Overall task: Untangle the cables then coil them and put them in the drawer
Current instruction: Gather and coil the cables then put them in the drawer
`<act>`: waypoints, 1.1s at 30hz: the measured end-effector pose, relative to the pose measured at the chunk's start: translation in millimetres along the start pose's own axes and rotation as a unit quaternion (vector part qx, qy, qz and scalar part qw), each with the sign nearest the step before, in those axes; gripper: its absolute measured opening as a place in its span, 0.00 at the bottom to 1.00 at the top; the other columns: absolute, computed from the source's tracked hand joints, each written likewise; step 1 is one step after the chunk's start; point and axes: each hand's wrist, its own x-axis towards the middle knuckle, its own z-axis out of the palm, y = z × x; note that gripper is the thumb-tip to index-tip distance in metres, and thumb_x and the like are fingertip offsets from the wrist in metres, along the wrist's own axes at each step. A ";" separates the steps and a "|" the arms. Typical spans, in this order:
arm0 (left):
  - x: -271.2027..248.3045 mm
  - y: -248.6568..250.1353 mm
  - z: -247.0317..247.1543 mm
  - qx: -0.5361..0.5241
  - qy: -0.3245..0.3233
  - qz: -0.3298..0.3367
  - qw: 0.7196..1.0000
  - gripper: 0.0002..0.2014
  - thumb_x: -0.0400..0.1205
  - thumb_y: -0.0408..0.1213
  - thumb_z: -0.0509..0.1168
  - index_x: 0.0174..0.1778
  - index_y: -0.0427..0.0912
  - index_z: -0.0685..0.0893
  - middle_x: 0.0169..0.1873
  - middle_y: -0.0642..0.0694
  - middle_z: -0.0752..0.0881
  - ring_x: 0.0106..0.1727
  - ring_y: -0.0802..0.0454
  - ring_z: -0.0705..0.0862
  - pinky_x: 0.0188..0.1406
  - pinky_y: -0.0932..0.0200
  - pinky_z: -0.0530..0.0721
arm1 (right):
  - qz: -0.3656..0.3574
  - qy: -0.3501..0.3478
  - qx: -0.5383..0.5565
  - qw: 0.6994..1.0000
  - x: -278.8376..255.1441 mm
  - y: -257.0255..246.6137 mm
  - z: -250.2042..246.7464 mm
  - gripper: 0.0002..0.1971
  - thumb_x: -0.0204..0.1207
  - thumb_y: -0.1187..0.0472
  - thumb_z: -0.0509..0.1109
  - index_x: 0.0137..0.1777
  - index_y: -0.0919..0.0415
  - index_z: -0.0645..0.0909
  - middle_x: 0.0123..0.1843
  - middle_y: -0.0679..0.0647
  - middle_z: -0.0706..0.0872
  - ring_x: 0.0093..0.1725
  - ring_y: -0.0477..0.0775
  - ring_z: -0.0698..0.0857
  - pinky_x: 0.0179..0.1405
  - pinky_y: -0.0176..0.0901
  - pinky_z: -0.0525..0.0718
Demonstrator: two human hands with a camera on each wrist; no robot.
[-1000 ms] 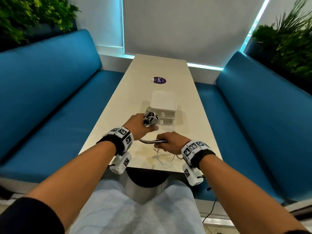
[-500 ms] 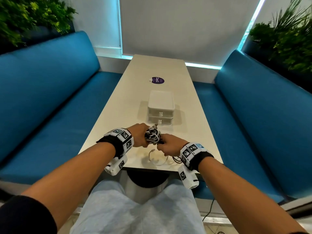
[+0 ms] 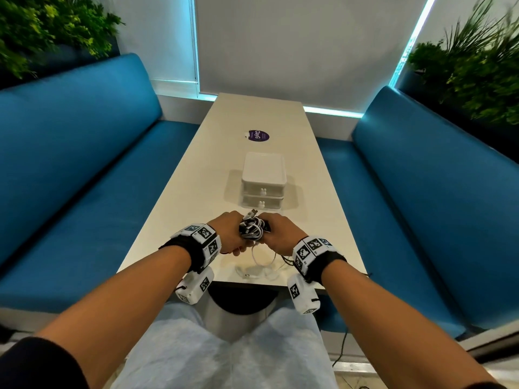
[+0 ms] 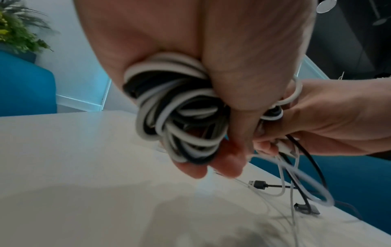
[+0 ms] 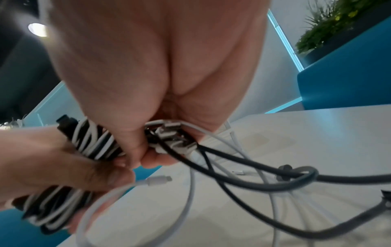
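Left hand of yours grips a coiled bundle of white and black cables above the near end of the long pale table, right hand closed on it too; the white two-drawer plastic box sits just beyond, drawers shut. Left wrist view: your fingers curl round the coil. Right wrist view: your thumb and fingers pinch cable plugs, loose black and white tails trailing to the table.

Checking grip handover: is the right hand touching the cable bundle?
Touching. The right wrist view shows the right hand pinching the cable bundle against its thumb, beside the left hand.
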 end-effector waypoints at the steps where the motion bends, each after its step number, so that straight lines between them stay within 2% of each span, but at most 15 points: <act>1: 0.1 0.1 1.0 -0.003 0.003 -0.004 1.000 0.10 0.76 0.43 0.74 0.35 0.43 0.84 0.27 0.45 0.88 0.24 0.52 0.86 0.26 0.60 0.82 | -0.003 0.007 -0.017 1.000 0.1 0.2 0.2 0.07 0.76 0.58 0.72 0.53 0.54 0.82 0.49 0.54 0.88 0.46 0.55 0.84 0.43 0.43 0.77; 3: 1.5 -0.8 1.6 0.034 0.005 -0.005 0.999 0.13 0.74 0.48 0.76 0.36 0.43 0.83 0.25 0.46 0.86 0.22 0.52 0.84 0.26 0.60 0.81 | -0.009 0.003 -0.048 0.999 -1.4 0.2 1.1 0.12 0.77 0.58 0.72 0.58 0.57 0.82 0.54 0.57 0.88 0.52 0.58 0.84 0.47 0.44 0.77; 4: 2.3 -1.0 1.8 0.069 0.008 -0.004 0.998 0.13 0.74 0.49 0.76 0.37 0.44 0.82 0.27 0.47 0.86 0.25 0.51 0.84 0.28 0.59 0.82 | -0.009 -0.004 -0.058 0.998 -2.9 0.4 2.0 0.12 0.76 0.58 0.73 0.59 0.57 0.82 0.55 0.57 0.88 0.52 0.58 0.84 0.48 0.45 0.78; 6: 3.1 -1.4 1.5 0.127 0.021 -0.001 0.992 0.11 0.73 0.47 0.73 0.39 0.44 0.82 0.32 0.47 0.85 0.34 0.47 0.85 0.34 0.55 0.84 | -0.009 -0.015 -0.069 0.997 -4.3 1.5 3.4 0.12 0.76 0.58 0.73 0.59 0.56 0.82 0.53 0.58 0.89 0.51 0.59 0.86 0.51 0.47 0.82; 8: 2.8 -1.2 1.0 0.155 0.034 -0.005 0.987 0.06 0.72 0.43 0.69 0.37 0.46 0.80 0.33 0.47 0.85 0.34 0.46 0.84 0.34 0.54 0.83 | -0.002 -0.015 -0.071 0.997 -4.9 1.9 3.8 0.12 0.76 0.58 0.73 0.58 0.56 0.82 0.52 0.58 0.89 0.51 0.59 0.86 0.52 0.49 0.83; 12: 1.1 1.3 -2.3 0.181 0.087 -0.015 0.980 0.07 0.74 0.47 0.66 0.42 0.49 0.81 0.35 0.48 0.84 0.35 0.47 0.84 0.35 0.55 0.84 | 0.017 -0.002 -0.088 0.996 -4.4 3.0 2.9 0.12 0.74 0.57 0.72 0.56 0.55 0.77 0.52 0.58 0.87 0.49 0.60 0.85 0.45 0.46 0.80; 14: 2.9 3.4 -7.3 0.163 0.131 -0.022 0.978 0.07 0.74 0.49 0.66 0.41 0.50 0.82 0.35 0.48 0.84 0.34 0.46 0.83 0.32 0.56 0.81 | 0.044 0.018 -0.082 0.995 -4.2 4.9 0.0 0.13 0.74 0.54 0.71 0.54 0.52 0.72 0.50 0.58 0.85 0.46 0.61 0.83 0.41 0.46 0.78; 17: 5.0 5.4 -22.8 0.118 0.189 -0.031 0.974 0.08 0.74 0.48 0.65 0.38 0.48 0.82 0.34 0.47 0.84 0.34 0.43 0.84 0.33 0.55 0.82 | 0.065 0.034 -0.094 0.993 -4.1 12.7 -7.5 0.14 0.78 0.52 0.70 0.57 0.53 0.70 0.48 0.56 0.85 0.44 0.60 0.85 0.42 0.49 0.82; 20: 5.4 6.7 -37.3 0.088 0.217 -0.040 0.971 0.08 0.73 0.47 0.65 0.40 0.47 0.82 0.34 0.47 0.84 0.35 0.42 0.84 0.37 0.53 0.86 | 0.061 0.033 -0.065 0.995 -5.8 21.7 -11.5 0.03 0.81 0.55 0.66 0.50 0.52 0.76 0.41 0.48 0.90 0.42 0.51 0.88 0.47 0.52 0.87; 23: 4.8 6.3 -40.0 0.079 0.227 -0.052 0.969 0.08 0.74 0.47 0.66 0.40 0.47 0.82 0.34 0.47 0.84 0.35 0.43 0.84 0.38 0.53 0.86 | 0.043 0.046 -0.043 0.997 -4.8 20.5 -16.2 0.04 0.82 0.55 0.68 0.46 0.52 0.81 0.36 0.45 0.91 0.39 0.45 0.89 0.46 0.46 0.84; 25: 5.7 2.1 -38.0 0.074 0.234 -0.070 0.967 0.08 0.74 0.48 0.65 0.40 0.47 0.82 0.34 0.47 0.84 0.35 0.43 0.84 0.37 0.54 0.86 | 0.043 0.051 -0.012 0.998 -6.7 16.4 -19.8 0.05 0.80 0.54 0.71 0.49 0.54 0.82 0.35 0.47 0.91 0.36 0.44 0.88 0.41 0.41 0.82; 27: 6.6 -2.4 -34.2 0.060 0.234 -0.087 0.966 0.11 0.73 0.51 0.65 0.40 0.47 0.82 0.35 0.47 0.85 0.35 0.44 0.84 0.37 0.55 0.85 | 0.049 0.029 -0.027 0.998 -8.0 16.4 -18.8 0.08 0.80 0.53 0.70 0.55 0.54 0.78 0.39 0.51 0.90 0.35 0.47 0.86 0.37 0.41 0.80; 29: 6.7 -5.1 -32.9 0.037 0.242 -0.103 0.964 0.12 0.72 0.53 0.66 0.40 0.47 0.82 0.35 0.48 0.85 0.35 0.44 0.85 0.37 0.55 0.84 | 0.041 0.003 -0.082 0.996 -8.6 16.8 -14.4 0.10 0.82 0.53 0.67 0.60 0.54 0.75 0.48 0.56 0.89 0.42 0.54 0.85 0.43 0.45 0.81; 31: 7.4 -8.0 -37.1 0.001 0.261 -0.121 0.958 0.13 0.72 0.53 0.67 0.40 0.46 0.82 0.35 0.47 0.85 0.36 0.42 0.85 0.38 0.54 0.84 | 0.026 -0.001 -0.105 0.994 -9.2 17.0 -11.6 0.09 0.84 0.55 0.63 0.61 0.54 0.75 0.55 0.54 0.86 0.51 0.58 0.84 0.52 0.51 0.82; 33: 8.3 -14.5 -43.1 -0.041 0.282 -0.139 0.948 0.13 0.72 0.51 0.68 0.41 0.45 0.83 0.36 0.46 0.85 0.36 0.42 0.85 0.40 0.53 0.86 | 0.042 0.009 -0.099 0.994 -9.5 18.9 -12.2 0.07 0.85 0.55 0.60 0.57 0.53 0.77 0.55 0.52 0.85 0.52 0.59 0.83 0.54 0.53 0.82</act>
